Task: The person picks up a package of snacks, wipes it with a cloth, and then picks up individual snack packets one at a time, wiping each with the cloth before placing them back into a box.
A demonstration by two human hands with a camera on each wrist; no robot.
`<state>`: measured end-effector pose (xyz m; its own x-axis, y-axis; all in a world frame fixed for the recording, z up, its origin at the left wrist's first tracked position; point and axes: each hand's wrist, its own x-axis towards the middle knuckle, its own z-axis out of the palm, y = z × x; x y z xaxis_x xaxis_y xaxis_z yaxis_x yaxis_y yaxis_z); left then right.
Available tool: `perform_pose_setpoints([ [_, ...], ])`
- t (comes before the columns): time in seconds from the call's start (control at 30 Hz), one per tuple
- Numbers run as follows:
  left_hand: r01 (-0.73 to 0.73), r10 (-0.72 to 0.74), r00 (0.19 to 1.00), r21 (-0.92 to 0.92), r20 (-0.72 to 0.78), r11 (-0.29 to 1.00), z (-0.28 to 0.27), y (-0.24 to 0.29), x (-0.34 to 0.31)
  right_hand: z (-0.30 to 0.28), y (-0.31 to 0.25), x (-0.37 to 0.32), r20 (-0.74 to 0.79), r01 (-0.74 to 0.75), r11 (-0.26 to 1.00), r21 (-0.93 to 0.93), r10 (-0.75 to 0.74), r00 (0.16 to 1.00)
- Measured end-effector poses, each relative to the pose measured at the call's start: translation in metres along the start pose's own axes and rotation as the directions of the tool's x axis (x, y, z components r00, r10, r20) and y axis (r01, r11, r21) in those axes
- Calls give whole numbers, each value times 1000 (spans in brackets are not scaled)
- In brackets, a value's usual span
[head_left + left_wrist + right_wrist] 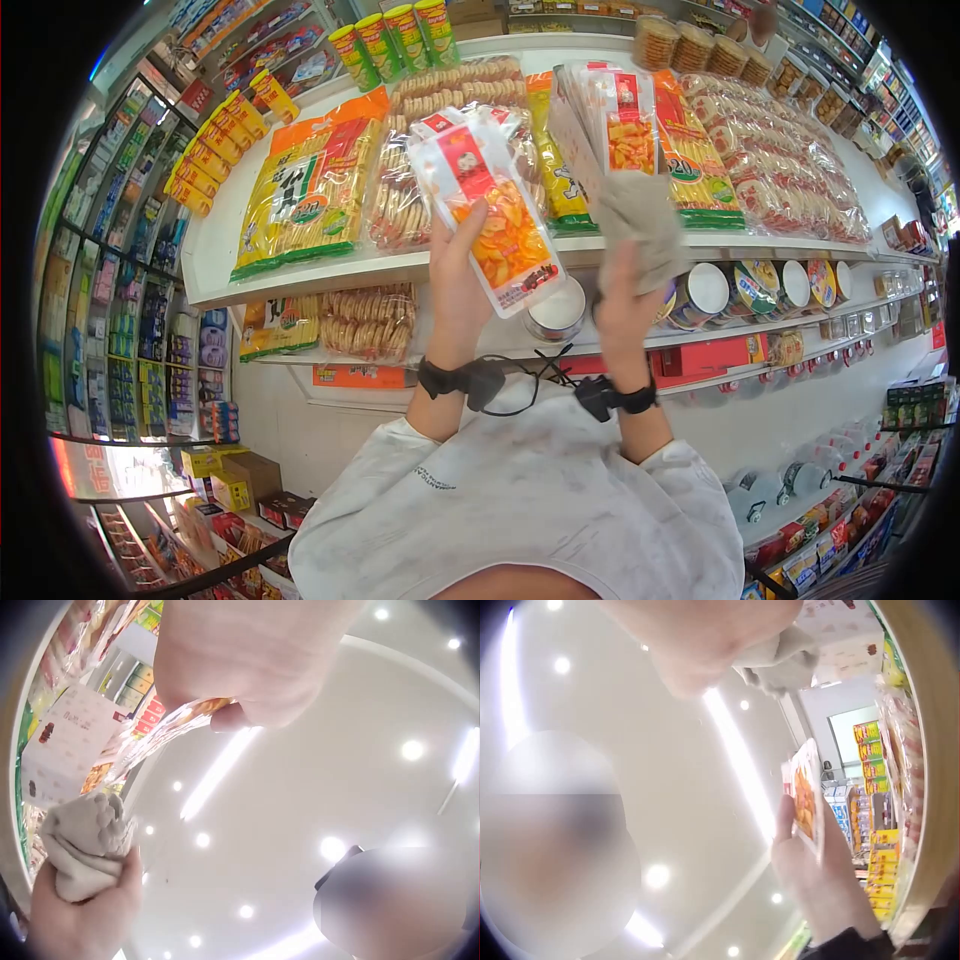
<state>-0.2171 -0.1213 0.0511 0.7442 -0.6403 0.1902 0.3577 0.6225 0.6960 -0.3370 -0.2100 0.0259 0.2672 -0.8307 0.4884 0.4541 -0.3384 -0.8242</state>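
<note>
My left hand (458, 290) grips a flat snack packet (500, 235), white with a red label and a picture of orange food, thumb across its front. In the right wrist view the packet (805, 799) appears nearly edge-on. A crumpled grey cloth (640, 225) is in my right hand (622, 315), which is blurred in the head view. The left wrist view shows fingers and thumb wrapped round this cloth (82, 847). Behind the cloth, a stack of similar packets (628, 125) stands on the shelf among bagged goods.
The white shelf (330, 278) bears yellow noodle-like bags (315, 185), bagged round biscuits (775, 160), green canisters (400, 40) and yellow boxes (215, 150). Instant-noodle tubs (705, 290) line the lower shelf. Stocked racks (130, 240) stand at the left.
</note>
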Motion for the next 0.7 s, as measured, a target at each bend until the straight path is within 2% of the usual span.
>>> perform_pose_setpoints([
  [0.03,22,-22,1000,-23,-20,1000,4,-4,-4,10,0,-15,182,120,986,-114,-98,978],
  [0.07,44,-44,999,-42,-6,998,5,-9,-11,16,0,-24,366,254,946,-202,-168,916],
  [0.13,87,-84,996,-77,31,993,4,-18,-24,22,-6,-22,509,411,865,-289,-225,831],
  [0.17,79,-77,993,-15,91,997,4,-19,-23,24,-9,-20,579,488,813,-318,-241,779],
  [0.23,47,-69,976,108,208,993,2,-18,-20,17,-3,12,554,489,826,-279,-278,785],
  [0.27,98,-149,959,214,239,972,-5,-23,-23,13,1,21,540,480,837,-263,-284,792],
  [0.3,138,-228,936,318,267,938,-10,-28,-24,12,3,25,504,414,875,-251,-247,828],
  [0.37,144,-264,924,389,276,910,-7,-37,-19,13,8,39,428,308,927,-215,-194,883],
  [0.43,119,-196,957,326,214,938,19,-36,-25,12,1,38,523,468,828,-308,-264,811],
  [0.5,199,-249,952,257,180,946,13,-29,-21,12,-9,32,664,631,692,-351,-292,688],
  [0.57,279,-300,946,163,125,946,18,-19,-20,14,-9,29,674,620,710,-333,-280,683],
  [0.63,178,-247,950,318,190,931,6,-25,-17,12,-4,43,666,608,718,-338,-274,694],
  [0.7,106,-167,969,305,181,947,3,-28,-16,21,-1,47,541,476,826,-302,-263,799],
])
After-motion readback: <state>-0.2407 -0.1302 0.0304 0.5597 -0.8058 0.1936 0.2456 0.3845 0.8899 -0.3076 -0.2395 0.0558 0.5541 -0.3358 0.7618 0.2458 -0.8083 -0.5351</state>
